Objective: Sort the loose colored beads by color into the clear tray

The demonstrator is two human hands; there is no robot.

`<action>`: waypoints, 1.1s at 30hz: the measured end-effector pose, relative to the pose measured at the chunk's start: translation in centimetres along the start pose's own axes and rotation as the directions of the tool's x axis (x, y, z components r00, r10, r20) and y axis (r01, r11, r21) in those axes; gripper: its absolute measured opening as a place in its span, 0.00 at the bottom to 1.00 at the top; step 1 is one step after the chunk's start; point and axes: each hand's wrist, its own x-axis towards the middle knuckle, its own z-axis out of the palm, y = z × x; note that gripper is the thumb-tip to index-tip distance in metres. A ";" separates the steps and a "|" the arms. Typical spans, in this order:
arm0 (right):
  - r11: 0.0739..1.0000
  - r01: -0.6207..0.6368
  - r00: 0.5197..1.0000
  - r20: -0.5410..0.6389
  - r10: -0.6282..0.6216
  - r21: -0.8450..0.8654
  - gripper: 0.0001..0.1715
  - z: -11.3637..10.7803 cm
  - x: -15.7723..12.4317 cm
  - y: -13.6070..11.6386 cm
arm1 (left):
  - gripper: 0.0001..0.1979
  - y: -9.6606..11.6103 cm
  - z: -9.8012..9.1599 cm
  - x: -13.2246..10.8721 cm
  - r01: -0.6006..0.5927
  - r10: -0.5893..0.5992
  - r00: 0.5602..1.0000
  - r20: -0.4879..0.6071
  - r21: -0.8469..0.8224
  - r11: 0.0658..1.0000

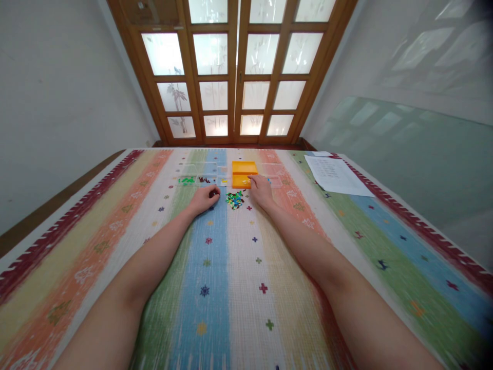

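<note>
A small heap of mixed coloured beads (234, 200) lies on the striped cloth between my two hands. My left hand (205, 198) rests on the cloth left of the heap, fingers curled together in a pinch; what it holds is too small to see. My right hand (261, 190) reaches to the front edge of an orange tray (244, 173), fingers pinched over it. Left of the tray stand clear compartments (200, 179) with green and dark beads sorted in them.
A sheet of printed paper (336, 174) lies at the far right of the striped table cloth (231, 288). Wooden glazed doors (234, 72) stand behind the table. A glass panel leans along the right wall.
</note>
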 end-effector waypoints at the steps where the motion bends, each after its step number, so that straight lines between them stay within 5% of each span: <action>1: 1.000 0.000 1.000 0.003 0.000 0.001 0.21 0.0 0.0 -0.1 | 0.07 -0.2 0.0 0.1 0.023 -0.024 1.000 -0.019 -0.030 0.999; 12: 0.994 0.110 0.992 0.064 -0.108 -0.026 0.15 0.3 -0.5 -0.8 | 0.06 -3.7 0.2 1.6 0.134 -0.227 0.931 -0.286 -0.311 0.941; 20: 0.993 0.116 0.987 0.111 -0.112 -0.024 0.14 -0.1 -0.8 -2.0 | 0.11 -5.1 -0.1 1.8 0.147 -0.382 0.823 -0.420 -0.492 0.858; 23: 0.993 0.115 0.985 0.128 -0.111 -0.023 0.14 -0.2 -0.9 -2.3 | 0.14 -5.3 -0.4 1.8 0.180 -0.444 0.803 -0.397 -0.549 0.816; 33: 0.992 0.123 0.986 0.120 -0.119 -0.022 0.12 0.1 -0.8 -2.0 | 0.29 -4.7 -0.9 1.6 0.223 -0.467 0.836 -0.290 -0.597 0.771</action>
